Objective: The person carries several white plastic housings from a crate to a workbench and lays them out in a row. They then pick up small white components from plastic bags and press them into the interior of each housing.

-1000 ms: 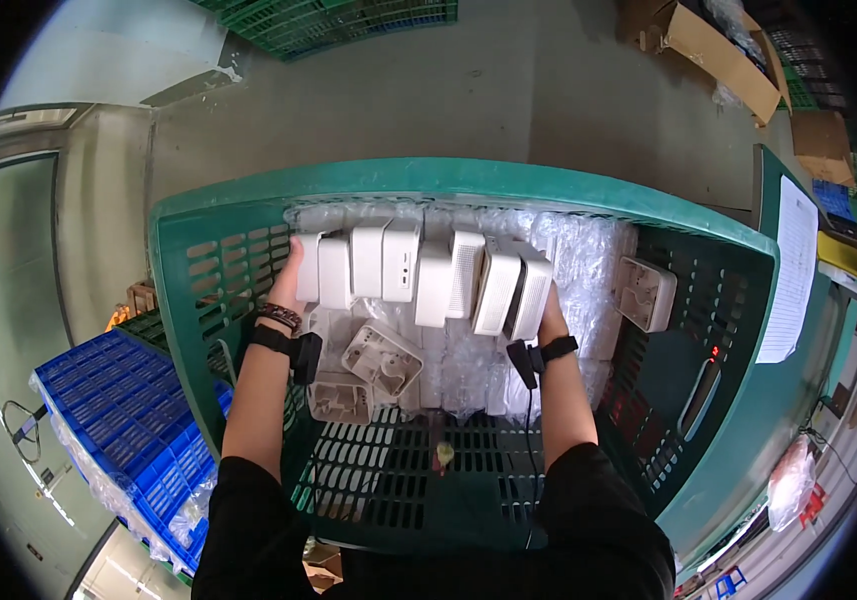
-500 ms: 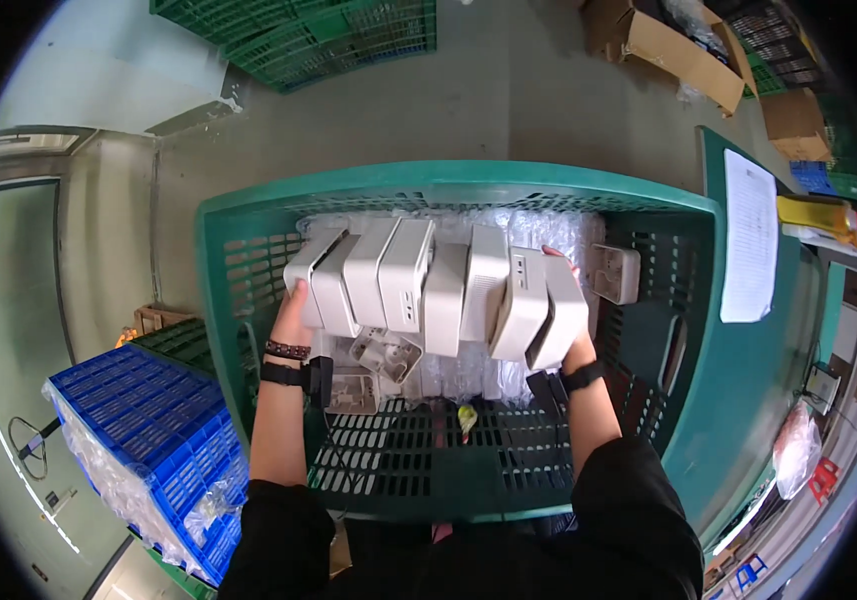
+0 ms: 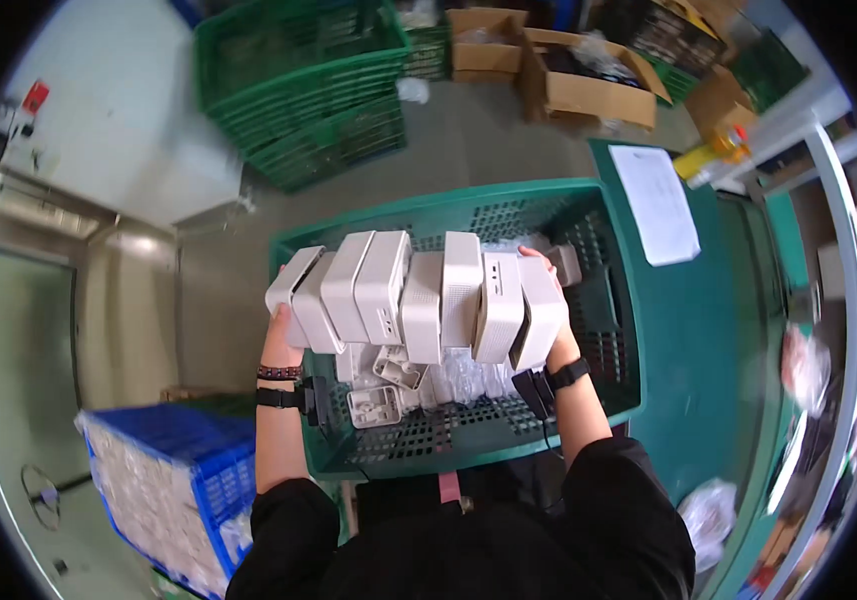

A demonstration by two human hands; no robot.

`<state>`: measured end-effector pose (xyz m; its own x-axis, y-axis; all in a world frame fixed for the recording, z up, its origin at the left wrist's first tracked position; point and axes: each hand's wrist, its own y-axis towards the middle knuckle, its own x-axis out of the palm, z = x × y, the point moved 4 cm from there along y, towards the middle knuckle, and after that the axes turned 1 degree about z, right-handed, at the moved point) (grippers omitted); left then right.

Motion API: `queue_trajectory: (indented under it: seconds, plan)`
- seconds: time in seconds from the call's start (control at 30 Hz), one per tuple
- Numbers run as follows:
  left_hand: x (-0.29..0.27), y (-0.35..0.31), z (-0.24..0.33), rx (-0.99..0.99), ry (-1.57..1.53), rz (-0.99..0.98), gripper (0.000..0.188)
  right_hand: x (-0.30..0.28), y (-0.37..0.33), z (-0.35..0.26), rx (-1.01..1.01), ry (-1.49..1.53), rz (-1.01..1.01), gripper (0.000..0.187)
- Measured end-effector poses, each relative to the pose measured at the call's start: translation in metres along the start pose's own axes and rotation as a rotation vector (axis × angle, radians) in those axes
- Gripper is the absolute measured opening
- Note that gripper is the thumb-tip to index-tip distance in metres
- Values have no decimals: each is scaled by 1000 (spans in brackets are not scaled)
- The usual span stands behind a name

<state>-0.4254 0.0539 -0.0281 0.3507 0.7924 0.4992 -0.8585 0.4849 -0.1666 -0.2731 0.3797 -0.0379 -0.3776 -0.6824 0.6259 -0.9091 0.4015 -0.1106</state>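
A side-by-side row of several white box-shaped plastic housings [image 3: 382,290] is pressed between my two hands above a large green crate [image 3: 449,200]. Some of the housings show small port cut-outs, and one near the right has a dark gap along its side. My left hand [image 3: 281,338] grips the left end of the row. At the right end, my right hand [image 3: 563,335] is closed round the last housing, its fingers partly hidden behind it. Below the row, loose open white plastic shells [image 3: 376,407] and clear bubble wrap [image 3: 464,378] lie in the crate.
To the left stands a blue crate [image 3: 149,430] with clear wrapping. Green crates [image 3: 299,90] are stacked at the far left. Cardboard boxes [image 3: 589,95] sit at the back. On the right, a green table [image 3: 684,330] carries a paper sheet [image 3: 655,205] and a yellow tool [image 3: 711,155].
Both hands have lifted the row of housings higher, clear of the crate's contents. My view has shifted, showing more of the stacked crates and the table on the right.
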Motion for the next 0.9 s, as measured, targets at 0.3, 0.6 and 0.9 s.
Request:
queue_trajectory:
  seconds: [0.3,0.6,0.9]
  plan:
    - [114,22,17,4,-3,-269,66,-8,-83,-117,-388,-189,129,50]
    - [375,-29,-111,-227,160,-737,61,-168,-311,-206,-702,-154,519,39]
    - [516,-176,-340,-834,487,-942,56,-299,-574,-146,-630,402,992,41]
